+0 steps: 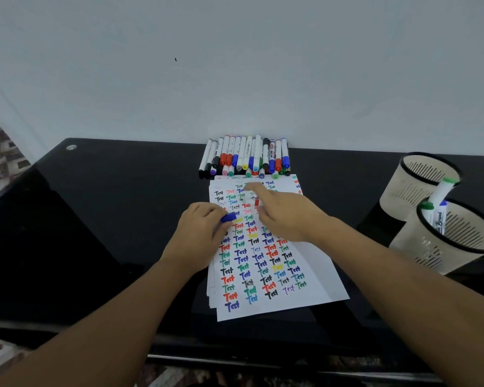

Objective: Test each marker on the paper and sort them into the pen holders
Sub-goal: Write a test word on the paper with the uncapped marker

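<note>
Head view: your left hand [200, 229] pinches a blue cap [228, 217] in curled fingers at the paper's [313, 277] left edge. Your right hand [284, 216] blurs above the sheet; whether it holds anything, you cannot tell. Markers [245, 156] line the wall; two holders [419, 182] stand right.

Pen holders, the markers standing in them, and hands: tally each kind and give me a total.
Pen holders: 2, the far holder and the near holder
Markers in the holders: 3, two green-capped and one blue-capped
Hands: 2, left hand and right hand
Total: 7
</note>
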